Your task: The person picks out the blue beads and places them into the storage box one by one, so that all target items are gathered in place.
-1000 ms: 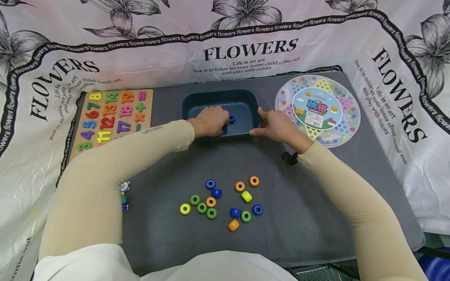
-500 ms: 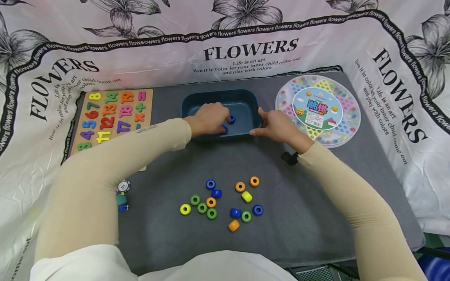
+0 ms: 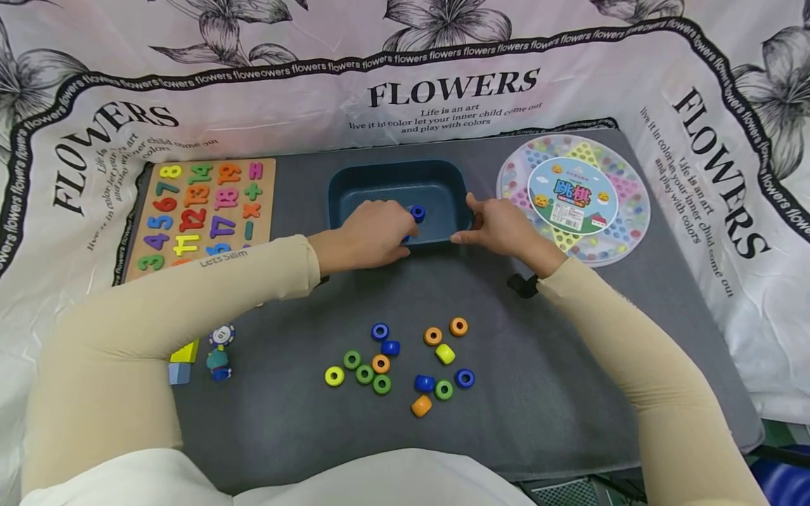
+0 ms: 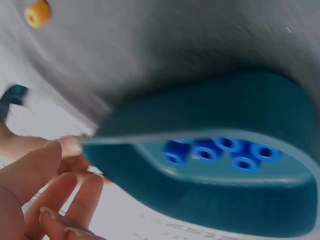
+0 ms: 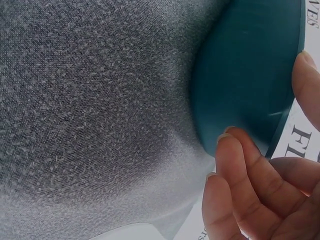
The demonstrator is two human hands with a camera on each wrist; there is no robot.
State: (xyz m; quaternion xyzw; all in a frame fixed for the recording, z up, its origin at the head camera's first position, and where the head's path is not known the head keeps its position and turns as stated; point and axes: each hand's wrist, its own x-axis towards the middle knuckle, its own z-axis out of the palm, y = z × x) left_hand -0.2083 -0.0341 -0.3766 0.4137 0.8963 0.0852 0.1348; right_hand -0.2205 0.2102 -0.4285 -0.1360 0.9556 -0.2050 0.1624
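Note:
A dark teal plastic bin (image 3: 436, 179) stands at the back middle of the table. Several blue beads (image 4: 205, 150) lie together on its floor in the left wrist view; my left hand covers most of them in the head view, leaving one blue bead (image 3: 418, 213) in sight. My left hand (image 3: 378, 235) is above the bin's front rim, its fingers loosely bent with nothing between them. At the right end, my right hand (image 3: 500, 226) holds the bin by its corner, thumb and fingers (image 5: 232, 162) spread around the wall.
Several orange, green, yellow and blue beads (image 3: 381, 364) are scattered nearer the body. A wooden number board (image 3: 268, 176) lies at the back left, a round Chinese checkers set (image 3: 572, 197) at the back right. A small figure (image 3: 219, 364) and toy blocks (image 3: 180, 372) stand at the left.
My left hand has drawn back from inside the bin toward its front rim, and the left forearm has shifted left and nearer the body. My right hand stays at the bin's corner.

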